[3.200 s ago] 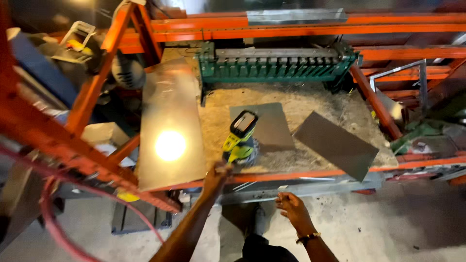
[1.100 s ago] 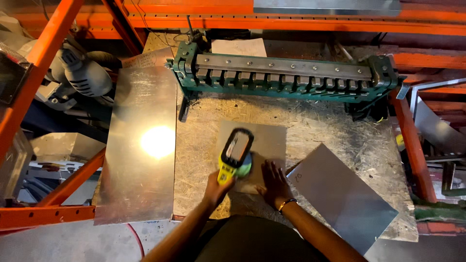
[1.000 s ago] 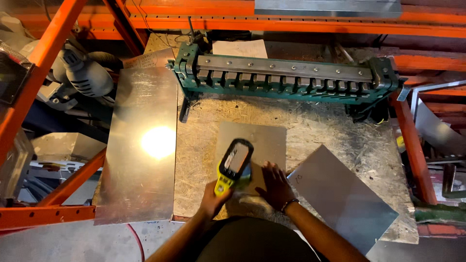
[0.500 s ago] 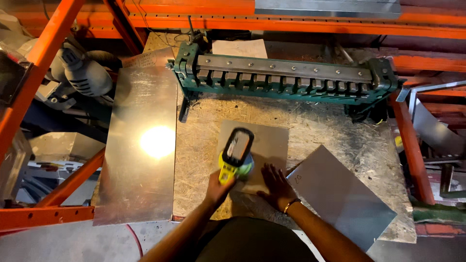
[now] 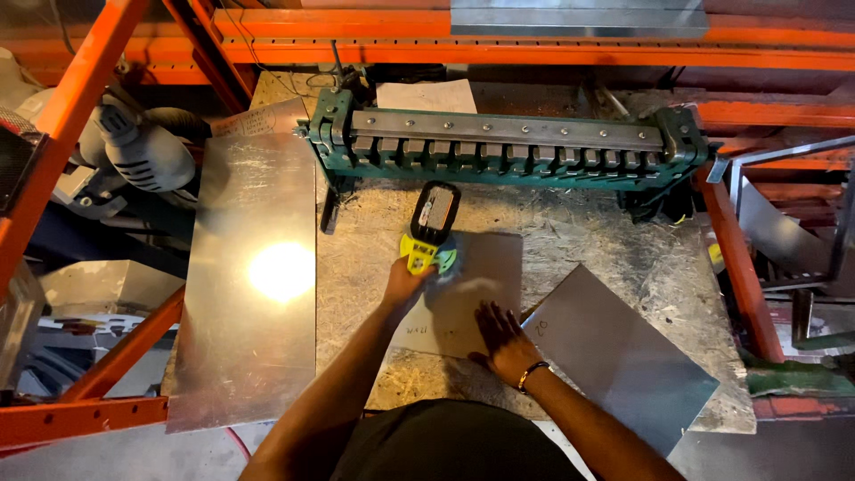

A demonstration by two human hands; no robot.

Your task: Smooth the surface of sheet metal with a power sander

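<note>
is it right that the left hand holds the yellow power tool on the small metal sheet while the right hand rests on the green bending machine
Not quite. In the head view the right hand lies flat on the small metal sheet, pressing it to the bench, well short of the green bending machine. The rest holds: the left hand grips the yellow power tool on that sheet.

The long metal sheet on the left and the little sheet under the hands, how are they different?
The long metal sheet is much bigger than the small sheet. The long sheet lies untouched with a bright glare on it; the small sheet is pinned by the right hand while the left hand works a yellow power tool on it. Both are flat, grey and rectangular.
</note>
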